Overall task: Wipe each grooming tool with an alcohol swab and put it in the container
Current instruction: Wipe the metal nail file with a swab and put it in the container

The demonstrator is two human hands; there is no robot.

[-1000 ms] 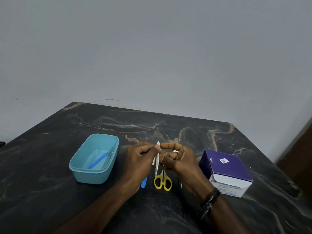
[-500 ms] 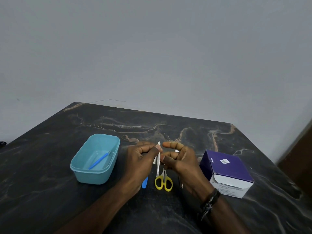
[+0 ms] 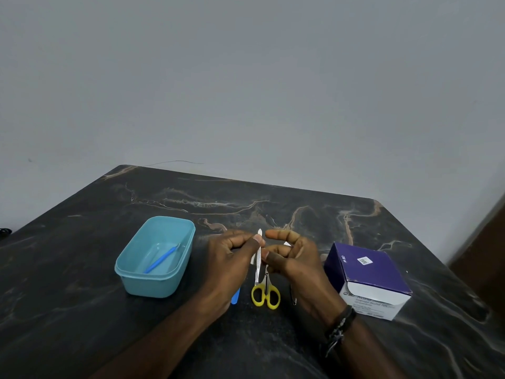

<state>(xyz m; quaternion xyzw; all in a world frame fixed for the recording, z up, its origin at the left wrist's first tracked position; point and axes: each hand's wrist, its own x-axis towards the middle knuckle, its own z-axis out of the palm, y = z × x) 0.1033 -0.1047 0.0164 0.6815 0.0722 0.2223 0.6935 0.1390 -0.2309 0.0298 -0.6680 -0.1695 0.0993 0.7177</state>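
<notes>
Silver tweezers (image 3: 258, 258) stand nearly upright between my hands, above the table. My left hand (image 3: 228, 265) pinches them near the upper tip, and a white scrap shows just under its thumb. My right hand (image 3: 296, 265) touches their middle with thumb and fingers, and a small white alcohol swab (image 3: 286, 244) peeks out between those fingers. Yellow-handled scissors (image 3: 265, 295) lie on the table below the tweezers. A blue tool (image 3: 235, 298) is mostly hidden under my left hand. Under my right hand lies a thin metal tool (image 3: 293, 296). The teal container (image 3: 128, 265) holds one blue tool (image 3: 161, 259).
A purple and white swab box (image 3: 366, 277) stands to the right of my right hand. The dark marble table (image 3: 82, 310) ends at a grey wall behind. A brown surface (image 3: 489, 247) shows at the far right edge.
Both hands keep their hold on the tweezers and have hardly shifted. The container, scissors and box have not moved.
</notes>
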